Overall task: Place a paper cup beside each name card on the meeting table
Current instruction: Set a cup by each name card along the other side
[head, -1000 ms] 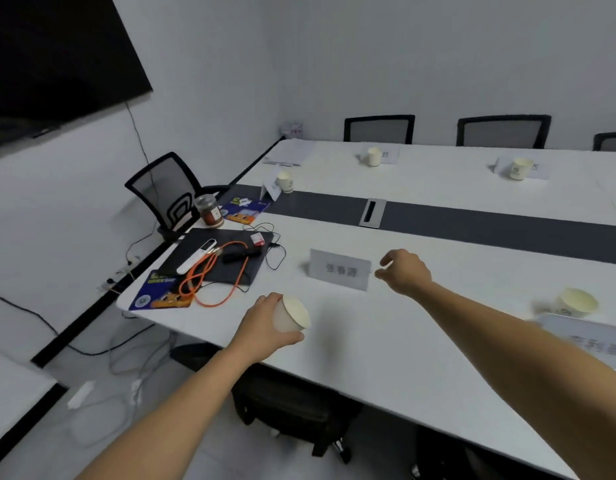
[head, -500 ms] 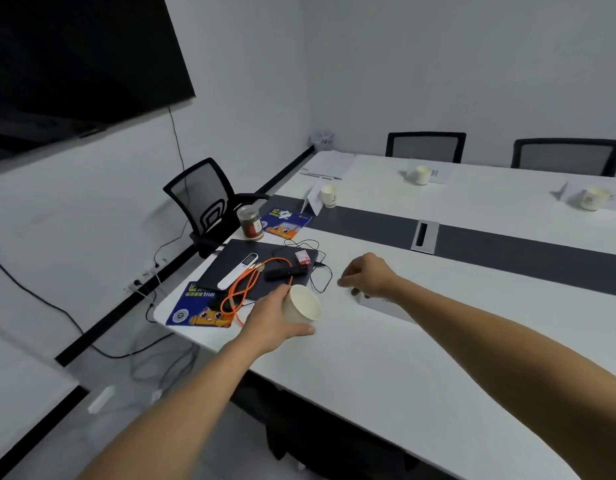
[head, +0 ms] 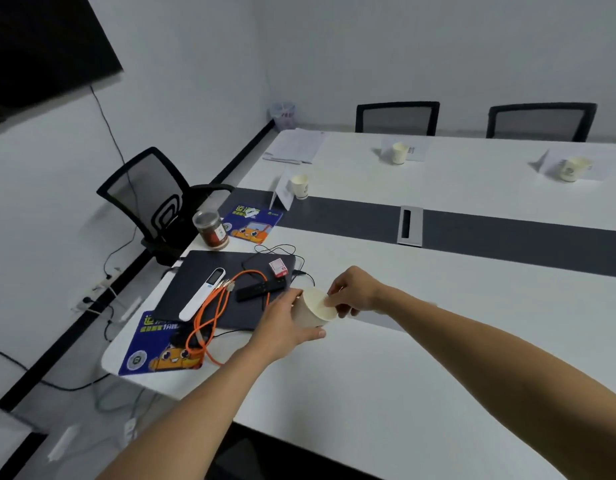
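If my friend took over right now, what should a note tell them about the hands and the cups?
Left hand: wrapped around a paper cup, held tilted just above the white table.
Right hand: fingertips pinching that cup's rim.
Done: three cups already stand by name cards: one at the table's end, two on the far side.
Left: set the held cup upright beside the near-side name card; that card is hidden behind the hands now. Avoid the orange cable and laptop to the left.
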`<act>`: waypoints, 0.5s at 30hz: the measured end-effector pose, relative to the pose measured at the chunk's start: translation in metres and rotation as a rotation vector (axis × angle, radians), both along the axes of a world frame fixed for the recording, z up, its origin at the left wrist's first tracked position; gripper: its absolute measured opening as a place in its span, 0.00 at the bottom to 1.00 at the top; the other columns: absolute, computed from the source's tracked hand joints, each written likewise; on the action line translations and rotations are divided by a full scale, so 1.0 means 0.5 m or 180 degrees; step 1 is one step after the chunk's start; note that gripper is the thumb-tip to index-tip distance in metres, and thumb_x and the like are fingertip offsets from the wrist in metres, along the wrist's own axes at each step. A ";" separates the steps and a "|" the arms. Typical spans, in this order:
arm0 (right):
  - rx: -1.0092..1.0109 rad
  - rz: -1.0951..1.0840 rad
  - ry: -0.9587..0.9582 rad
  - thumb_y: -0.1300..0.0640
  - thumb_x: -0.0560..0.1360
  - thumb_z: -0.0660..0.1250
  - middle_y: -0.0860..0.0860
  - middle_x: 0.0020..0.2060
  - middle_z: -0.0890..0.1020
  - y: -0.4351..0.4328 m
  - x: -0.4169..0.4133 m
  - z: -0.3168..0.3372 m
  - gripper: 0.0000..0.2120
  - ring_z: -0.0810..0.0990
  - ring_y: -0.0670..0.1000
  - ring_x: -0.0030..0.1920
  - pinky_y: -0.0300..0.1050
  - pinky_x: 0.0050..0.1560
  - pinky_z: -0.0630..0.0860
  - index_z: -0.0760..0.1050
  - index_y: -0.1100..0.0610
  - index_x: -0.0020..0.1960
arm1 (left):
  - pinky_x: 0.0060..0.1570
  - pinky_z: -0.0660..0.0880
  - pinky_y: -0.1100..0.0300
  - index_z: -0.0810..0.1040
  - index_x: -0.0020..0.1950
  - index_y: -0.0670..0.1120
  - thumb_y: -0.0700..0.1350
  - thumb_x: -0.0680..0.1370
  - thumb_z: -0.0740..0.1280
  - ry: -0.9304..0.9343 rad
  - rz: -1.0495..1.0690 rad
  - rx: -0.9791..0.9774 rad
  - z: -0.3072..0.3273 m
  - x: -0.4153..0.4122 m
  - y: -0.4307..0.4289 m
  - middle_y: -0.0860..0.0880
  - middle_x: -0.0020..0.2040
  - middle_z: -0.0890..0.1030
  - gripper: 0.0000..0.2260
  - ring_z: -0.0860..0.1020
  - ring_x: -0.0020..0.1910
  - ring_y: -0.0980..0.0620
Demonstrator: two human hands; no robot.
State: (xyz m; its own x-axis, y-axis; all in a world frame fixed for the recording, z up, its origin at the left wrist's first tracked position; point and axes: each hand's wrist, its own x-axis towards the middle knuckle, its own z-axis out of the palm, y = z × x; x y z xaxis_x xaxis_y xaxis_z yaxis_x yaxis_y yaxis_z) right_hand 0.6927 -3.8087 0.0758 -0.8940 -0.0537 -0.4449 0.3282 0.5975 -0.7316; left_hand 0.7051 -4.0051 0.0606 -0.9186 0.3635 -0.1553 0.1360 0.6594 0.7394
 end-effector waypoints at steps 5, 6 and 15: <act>0.0248 -0.0887 0.0045 0.61 0.76 0.70 0.54 0.34 0.83 0.103 -0.039 -0.033 0.05 0.80 0.50 0.31 0.38 0.28 0.73 0.81 0.63 0.50 | 0.61 0.73 0.52 0.71 0.68 0.48 0.52 0.69 0.77 -0.0130 -0.0224 -0.0482 -0.092 -0.090 0.008 0.49 0.62 0.75 0.31 0.74 0.62 0.48; 0.0301 -0.1102 0.0056 0.61 0.76 0.69 0.55 0.35 0.83 0.128 -0.045 -0.037 0.05 0.81 0.50 0.32 0.38 0.29 0.73 0.81 0.63 0.50 | 0.61 0.73 0.52 0.71 0.68 0.47 0.52 0.70 0.76 -0.0148 -0.0290 -0.0599 -0.113 -0.105 0.007 0.48 0.64 0.75 0.29 0.74 0.62 0.48; 0.0878 -0.2620 -0.0227 0.60 0.74 0.69 0.55 0.33 0.85 0.263 -0.091 -0.146 0.05 0.83 0.51 0.34 0.44 0.35 0.79 0.82 0.61 0.44 | 0.63 0.69 0.51 0.68 0.71 0.45 0.54 0.79 0.64 0.0099 -0.1221 -0.1509 -0.320 -0.226 0.062 0.45 0.67 0.71 0.23 0.69 0.67 0.44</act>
State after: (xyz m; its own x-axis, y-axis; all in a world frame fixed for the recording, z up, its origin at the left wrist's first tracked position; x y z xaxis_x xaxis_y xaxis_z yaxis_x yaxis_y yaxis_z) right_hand 0.6474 -3.6772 0.0026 -0.5708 0.7153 -0.4032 0.7732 0.3031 -0.5570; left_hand 0.5921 -3.9744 -0.0993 -0.7426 0.5671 -0.3563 0.4458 0.8155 0.3690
